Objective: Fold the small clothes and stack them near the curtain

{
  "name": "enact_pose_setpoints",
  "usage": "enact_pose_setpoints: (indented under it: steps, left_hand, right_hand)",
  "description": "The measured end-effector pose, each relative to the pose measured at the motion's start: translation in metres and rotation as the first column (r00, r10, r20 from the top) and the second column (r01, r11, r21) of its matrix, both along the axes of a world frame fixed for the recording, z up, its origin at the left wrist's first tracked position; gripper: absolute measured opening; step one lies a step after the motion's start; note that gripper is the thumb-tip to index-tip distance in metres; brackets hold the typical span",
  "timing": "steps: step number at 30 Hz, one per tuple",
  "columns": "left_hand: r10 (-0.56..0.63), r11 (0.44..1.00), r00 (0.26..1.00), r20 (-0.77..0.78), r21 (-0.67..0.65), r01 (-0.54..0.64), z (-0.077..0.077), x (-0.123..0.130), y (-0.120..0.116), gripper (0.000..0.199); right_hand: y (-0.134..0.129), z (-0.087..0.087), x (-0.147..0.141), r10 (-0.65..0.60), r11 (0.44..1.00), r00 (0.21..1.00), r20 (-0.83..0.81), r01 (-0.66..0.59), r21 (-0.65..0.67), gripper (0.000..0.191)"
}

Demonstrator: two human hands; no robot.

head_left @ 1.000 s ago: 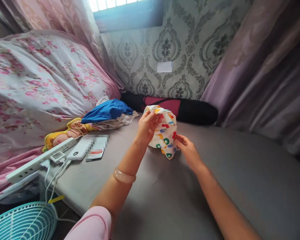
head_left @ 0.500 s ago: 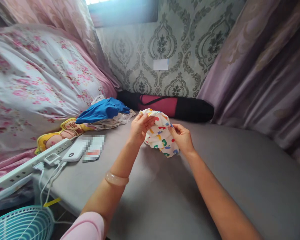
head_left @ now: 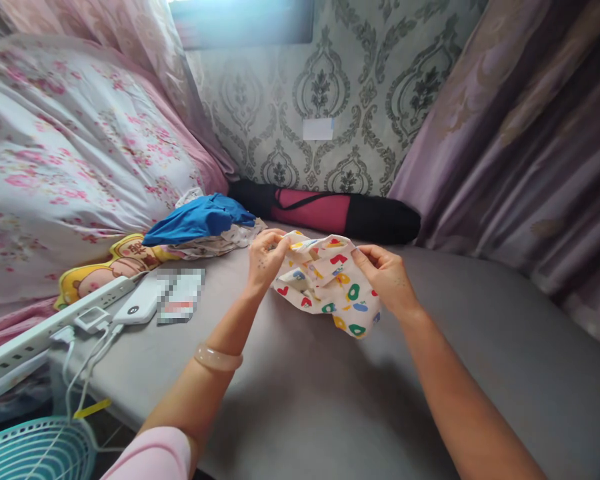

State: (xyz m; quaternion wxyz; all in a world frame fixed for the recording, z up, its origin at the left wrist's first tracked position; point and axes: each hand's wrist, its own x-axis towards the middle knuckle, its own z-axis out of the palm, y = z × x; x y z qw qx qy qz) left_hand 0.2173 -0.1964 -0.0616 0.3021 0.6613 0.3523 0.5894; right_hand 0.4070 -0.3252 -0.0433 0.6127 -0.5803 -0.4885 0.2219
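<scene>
A white cloth (head_left: pixel 330 283) printed with colourful shapes hangs stretched between my two hands above the grey bed surface. My left hand (head_left: pixel 267 259) pinches its upper left edge between thumb and fingers. At the upper right edge, my right hand (head_left: pixel 387 275) grips the fabric the same way. The cloth's lower part droops in loose folds, and its lowest corner is nearer to my right hand.
Behind lies a black and red long bag (head_left: pixel 310 210). A blue garment (head_left: pixel 200 219) rests on other clothes at the left, near a yellow cushion (head_left: pixel 100 277), a power strip (head_left: pixel 45 333) and a white power bank (head_left: pixel 139 301). A teal fan (head_left: pixel 35 450) stands lower left.
My hands have moved apart, and the bunched cloth is spread wider between them. The fingers of my left hand have closed more on its edge.
</scene>
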Motion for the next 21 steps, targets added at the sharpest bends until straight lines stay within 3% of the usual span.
enact_pose_setpoints:
  steps: [5, 7, 10, 13, 17, 21]
  left_hand:
    - [-0.310, 0.933, 0.949, 0.049, -0.175, 0.314, 0.020, -0.009, -0.013, 0.051]
    - [-0.440, 0.840, 0.885, 0.152, -0.277, 0.466, 0.033, -0.012, -0.021, 0.059]
    - [-0.593, 0.655, 0.747, 0.301, -0.359, 0.665, 0.046, -0.016, -0.030, 0.057]
    - [-0.691, 0.565, 0.670, 0.271, -0.375, 0.735, 0.044, -0.018, -0.032, 0.035]
    - [-0.788, 0.506, 0.602, 0.128, -0.422, 0.752, 0.024, -0.015, -0.024, 0.054]
    - [-0.828, 0.461, 0.552, 0.103, -0.435, 0.773, 0.009, -0.008, -0.019, 0.043]
  right_hand:
    - [-0.036, 0.031, 0.012, 0.043, 0.987, 0.999, -0.023, -0.046, -0.156, 0.041]
    - [-0.053, 0.046, 0.020, 0.042, 0.974, 0.996, -0.082, -0.059, -0.221, 0.042]
    - [-0.071, 0.055, 0.036, 0.014, 0.962, 0.990, -0.140, -0.051, -0.268, 0.043]
    - [-0.075, 0.044, 0.052, -0.013, 0.941, 0.986, -0.169, -0.045, -0.336, 0.041]
    - [-0.073, 0.015, 0.065, -0.022, 0.918, 0.983, -0.180, -0.052, -0.394, 0.037]
    - [-0.075, -0.001, 0.069, -0.022, 0.903, 0.977, -0.210, -0.071, -0.424, 0.037]
